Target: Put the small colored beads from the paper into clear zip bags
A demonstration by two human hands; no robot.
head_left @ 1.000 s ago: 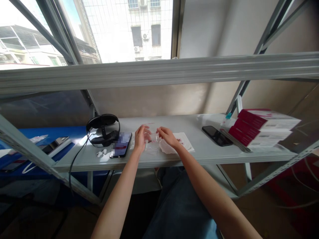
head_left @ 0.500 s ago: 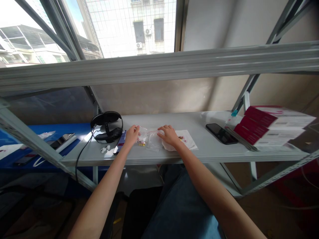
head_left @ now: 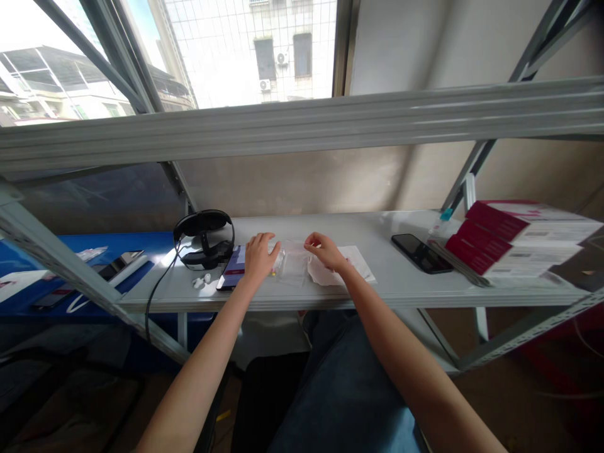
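Note:
My left hand is spread, palm down, above the shelf, with nothing visible in its fingers. Partly under it lies a clear plastic bag with small coloured pieces. My right hand pinches the upper right corner of a clear plastic zip bag that lies flat and looks empty. Beneath the right wrist is a white sheet of paper; the hand covers part of it. A purple and white flat item sits just left of my left hand.
On the left of the shelf stand a black headset with a cable and white earbuds. A black phone and a stack of dark red and white boxes lie to the right. A metal beam crosses ahead.
My left hand has let go of the bag with coloured pieces and spread its fingers. The right hand's fingers have closed from a spread pose onto the corner of the zip bag.

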